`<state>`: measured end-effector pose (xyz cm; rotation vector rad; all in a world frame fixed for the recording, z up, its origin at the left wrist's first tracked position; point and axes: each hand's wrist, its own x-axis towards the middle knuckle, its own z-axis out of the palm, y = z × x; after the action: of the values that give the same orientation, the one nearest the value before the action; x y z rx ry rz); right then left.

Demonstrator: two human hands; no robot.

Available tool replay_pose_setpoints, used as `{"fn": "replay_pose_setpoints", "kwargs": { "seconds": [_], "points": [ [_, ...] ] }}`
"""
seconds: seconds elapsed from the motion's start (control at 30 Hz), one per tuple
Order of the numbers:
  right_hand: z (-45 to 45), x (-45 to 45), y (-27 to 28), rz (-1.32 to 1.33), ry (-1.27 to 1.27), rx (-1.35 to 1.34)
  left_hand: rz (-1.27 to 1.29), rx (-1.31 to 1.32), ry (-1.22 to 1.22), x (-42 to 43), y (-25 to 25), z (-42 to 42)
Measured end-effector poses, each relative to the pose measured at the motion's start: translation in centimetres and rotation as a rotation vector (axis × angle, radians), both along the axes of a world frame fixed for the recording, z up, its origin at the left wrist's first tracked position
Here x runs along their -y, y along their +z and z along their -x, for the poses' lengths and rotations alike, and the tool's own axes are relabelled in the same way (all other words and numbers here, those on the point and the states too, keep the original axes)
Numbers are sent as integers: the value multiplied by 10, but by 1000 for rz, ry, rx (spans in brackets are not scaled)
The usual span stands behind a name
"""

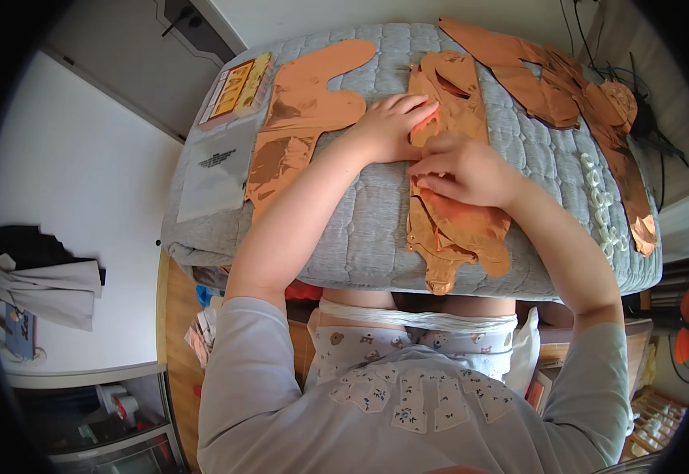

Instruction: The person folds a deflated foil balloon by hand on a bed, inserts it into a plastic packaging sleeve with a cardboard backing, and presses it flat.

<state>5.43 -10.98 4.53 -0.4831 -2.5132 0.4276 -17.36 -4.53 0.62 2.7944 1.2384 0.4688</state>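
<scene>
Copper foil (467, 114) lies under wide left grip (394, 130) and narrow right grip (471, 168) on grey mattress (368, 205) by wall (313, 14).

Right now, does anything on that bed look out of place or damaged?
Nothing looks spilled or clearly broken. On the grey quilted bed, the creased copper-coloured foil piece at far right looks askew, sprawling beside tangled black cables. The layered copper-coloured foil under the left hand and right hand has uneven flaps.
</scene>
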Motion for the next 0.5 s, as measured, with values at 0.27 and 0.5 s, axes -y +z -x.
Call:
{"fn": "replay_pose_setpoints", "kwargs": {
  "seconds": [0.27,0.5],
  "points": [
    [2,22,0,-122,48,151,-1,8,22,-1,-6,1],
    [-8,39,-7,69,39,188,12,-12,15,3,7,-1]
  ]
}}
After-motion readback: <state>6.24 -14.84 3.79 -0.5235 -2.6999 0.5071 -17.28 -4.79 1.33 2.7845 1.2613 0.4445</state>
